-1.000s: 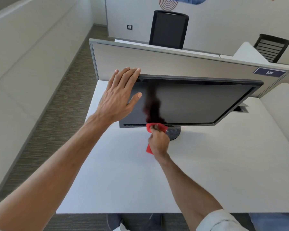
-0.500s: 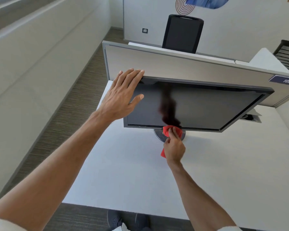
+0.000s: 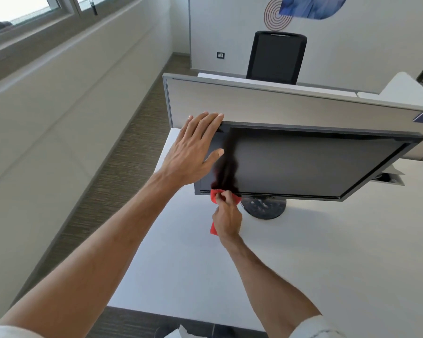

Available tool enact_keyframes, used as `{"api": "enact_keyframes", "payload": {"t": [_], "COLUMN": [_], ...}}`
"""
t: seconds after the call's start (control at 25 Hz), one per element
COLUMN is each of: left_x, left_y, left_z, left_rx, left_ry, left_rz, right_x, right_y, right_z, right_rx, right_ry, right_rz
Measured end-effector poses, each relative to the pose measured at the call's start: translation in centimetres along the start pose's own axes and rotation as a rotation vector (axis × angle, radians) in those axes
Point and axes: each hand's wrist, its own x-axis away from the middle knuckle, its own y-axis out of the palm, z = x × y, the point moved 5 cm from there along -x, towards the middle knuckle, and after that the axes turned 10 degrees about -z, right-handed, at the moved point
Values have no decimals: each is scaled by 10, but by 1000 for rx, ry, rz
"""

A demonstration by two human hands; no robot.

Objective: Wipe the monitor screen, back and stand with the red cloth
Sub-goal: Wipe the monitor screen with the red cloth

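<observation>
nearest to us, the white desk spreads out in front of the monitor, and up over it comes the right hand, fingers curled round the red cloth, pinching it in a bunch. the cloth's upper end is right against the monitor's lower bezel, toward its left corner, with a tail hanging out below the hand. just right of that, under the monitor, sits the round grey stand base, not touched by the cloth.

up at the monitor's top left corner the left hand lies flat, fingers straight over the top edge, thumb on the screen face, gripping nothing, simply bracing. the monitor sits askew, its right end swung farther off.

i'd call this the bottom edge of the screen getting its wipe, with back and stand yet to come. to do it well: let the bracing hand take the push so the panel doesn't swivel, run the cloth along the bezel in one even pass toward the monitor's right, light pressure, cloth spread flatter. mind that thumb, it may leave a print.

behind the monitor stands the grey partition, and beyond it a black chair.
</observation>
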Motion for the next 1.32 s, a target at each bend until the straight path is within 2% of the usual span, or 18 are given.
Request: {"api": "enact_keyframes", "payload": {"t": [0.12, 0.2, 0.4, 0.52, 0.92, 1.32], "left_x": [2, -1, -2, -2, 0, 3], "left_y": [1, 4, 5, 6, -3, -10], "left_z": [-3, -3, -7, -5, -6, -3], "left_rx": [-9, 5, 23, 29, 6, 8], "left_ry": [12, 22, 26, 39, 21, 12], "left_rz": [11, -1, 2, 9, 19, 44], "right_x": [-2, 7, 30, 25, -1, -9], "right_y": [9, 11, -23, -29, 20, 29], "right_z": [-24, -23, 42, 59, -13, -41], "right_rx": [114, 157, -11, -58, -99, 82], "right_ry": [-205, -252, 0, 124, 81, -25], "right_rz": [-145, -127, 297, 364, 161, -6]}}
